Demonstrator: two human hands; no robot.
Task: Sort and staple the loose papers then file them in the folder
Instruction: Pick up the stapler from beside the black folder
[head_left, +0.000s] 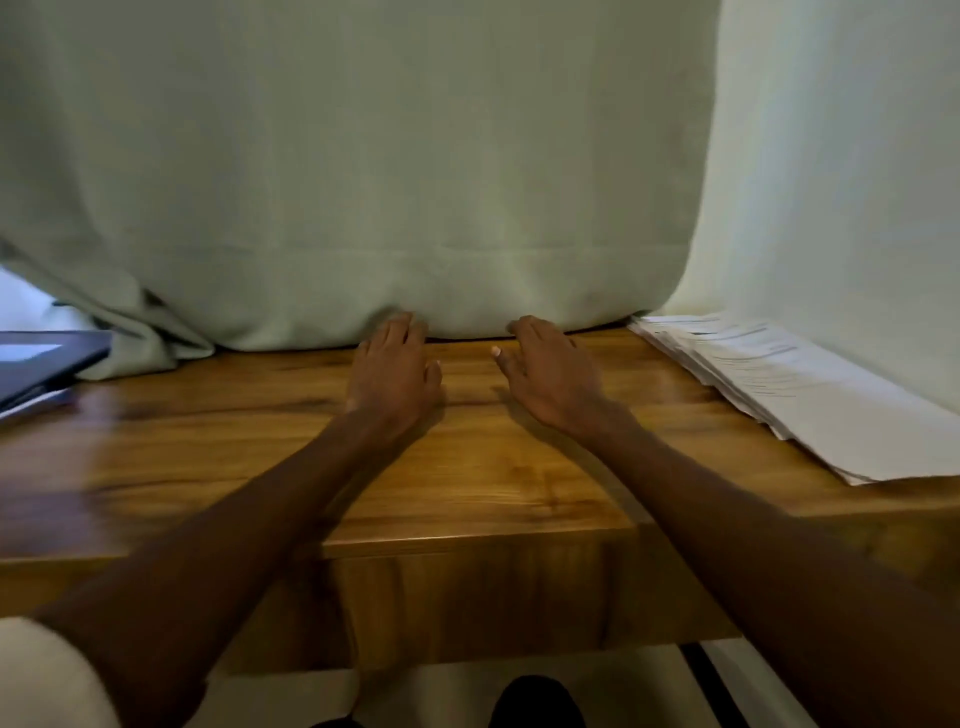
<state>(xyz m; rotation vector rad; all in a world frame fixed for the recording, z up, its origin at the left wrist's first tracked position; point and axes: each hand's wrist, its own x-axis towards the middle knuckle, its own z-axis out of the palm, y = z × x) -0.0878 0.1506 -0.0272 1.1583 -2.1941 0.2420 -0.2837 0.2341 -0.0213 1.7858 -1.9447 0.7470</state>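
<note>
Dim soft light, motion blur at left, wide-angle bending at edges

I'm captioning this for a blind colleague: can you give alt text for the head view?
Both hands, left hand and right hand, lie open on a wooden desk before a pale curtain. Loose papers sit at right, a dark folder at left.

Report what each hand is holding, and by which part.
Nothing is held. The left hand and right hand lie open on the wooden table, apart from the papers.
</note>
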